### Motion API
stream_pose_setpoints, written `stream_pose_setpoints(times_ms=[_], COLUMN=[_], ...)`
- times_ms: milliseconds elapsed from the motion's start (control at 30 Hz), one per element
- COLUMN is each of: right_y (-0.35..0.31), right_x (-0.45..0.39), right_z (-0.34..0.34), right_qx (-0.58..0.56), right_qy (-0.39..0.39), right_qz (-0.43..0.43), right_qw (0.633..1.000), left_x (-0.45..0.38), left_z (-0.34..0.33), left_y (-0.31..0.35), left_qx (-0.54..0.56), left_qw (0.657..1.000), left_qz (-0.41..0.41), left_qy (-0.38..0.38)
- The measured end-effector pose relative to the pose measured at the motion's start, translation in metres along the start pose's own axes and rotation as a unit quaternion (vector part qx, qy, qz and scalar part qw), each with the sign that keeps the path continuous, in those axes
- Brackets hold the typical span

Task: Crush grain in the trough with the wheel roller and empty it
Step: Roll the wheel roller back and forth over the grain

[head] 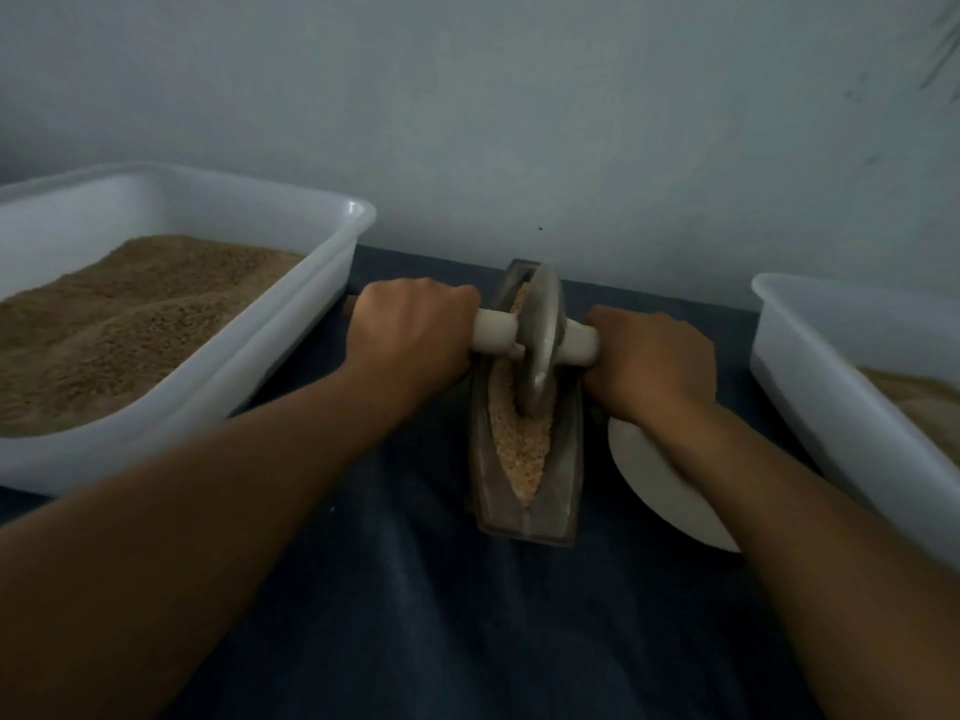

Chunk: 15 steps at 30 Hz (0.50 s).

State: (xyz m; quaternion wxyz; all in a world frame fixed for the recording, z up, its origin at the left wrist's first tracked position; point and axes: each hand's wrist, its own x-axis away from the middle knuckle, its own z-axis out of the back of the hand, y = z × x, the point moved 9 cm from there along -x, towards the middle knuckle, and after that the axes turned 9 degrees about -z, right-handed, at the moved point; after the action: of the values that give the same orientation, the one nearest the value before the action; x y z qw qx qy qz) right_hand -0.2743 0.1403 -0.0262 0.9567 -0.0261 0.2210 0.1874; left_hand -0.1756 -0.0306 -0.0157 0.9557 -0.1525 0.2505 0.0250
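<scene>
You are looking at a scene where no text, label, brand, number or sign is showing legibly.

A plain pale grey-blue painted wall [519,111] fills the upper half, with faint dark scuffs near its top right corner. Below it, a dark navy cloth-covered table [415,615] runs to the wall. The light is dim and flat.

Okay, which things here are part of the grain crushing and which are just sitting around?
In use: grey metal wheel roller, gripped by left hand and right hand; dark boat-shaped trough; tan grain.
Idle: left white plastic tub, right white tub, white plate.
</scene>
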Motion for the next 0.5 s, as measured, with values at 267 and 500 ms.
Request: stream_pose_setpoints(times_ms=[267, 500], right_y=[0.001, -0.001], right_x=[-0.036, -0.039], right_z=[-0.018, -0.025], right_qx=[0.012, -0.010], right_qy=[-0.114, -0.163], right_qz=[0.030, 0.035], right_qw=[0.993, 0.986], left_x=[-0.042, -0.051], left_z=[-0.026, -0.028], left_y=[-0.010, -0.011], left_qx=[0.018, 0.024], left_qw=[0.994, 0.987], left_qz=[-0.015, -0.031], left_qy=[-0.106, -0.154])
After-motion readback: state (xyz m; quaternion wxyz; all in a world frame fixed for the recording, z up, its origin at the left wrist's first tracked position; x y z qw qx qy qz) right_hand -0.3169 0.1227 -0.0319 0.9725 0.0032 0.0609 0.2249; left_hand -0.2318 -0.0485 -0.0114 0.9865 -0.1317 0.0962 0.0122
